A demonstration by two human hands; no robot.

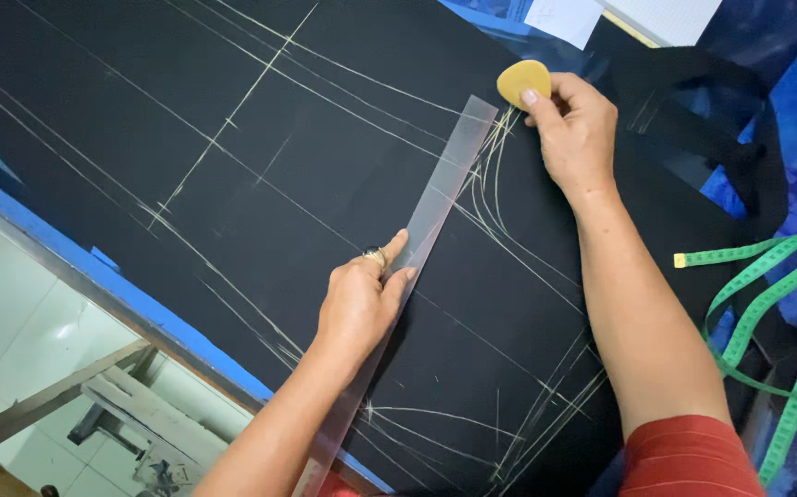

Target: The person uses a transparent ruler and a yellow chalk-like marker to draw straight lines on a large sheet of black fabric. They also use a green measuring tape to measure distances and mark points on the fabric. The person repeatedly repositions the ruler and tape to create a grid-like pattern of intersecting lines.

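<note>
Here, in the head view, I look down on a sheet of black fabric [233, 184] spread over a desk whose blue edge [132, 299] runs along the lower left. Pale chalk lines [233, 115] cross the cloth, some long and straight, others curving in a fan near the upper right and crowding together at the bottom.

My left hand [362, 299] lies flat on a long clear plastic ruler [435, 202], fingers stretched along it and pressing it to the fabric; a ring shows on one finger. It is an open, flat-pressed grip, closed around nothing. The ruler runs diagonally from the lower middle of the frame up toward the right, its far end reaching the fan of curved lines.

My right hand [575, 129] pinches a yellow, rounded piece of tailor's chalk [523, 81] between thumb and fingertips, a narrow grip closed on the chalk. The chalk sits just beyond the top end of the ruler, near it but apart, over the black fabric.

A green measuring tape [767, 313] loops loosely at the right edge, well apart from both hands. White papers [564, 18] lie at the top. A red sleeve [684, 460] covers my right upper arm. Below the desk, at lower left, pale floor tiles [12, 294] and a wooden frame [95, 396] show.
</note>
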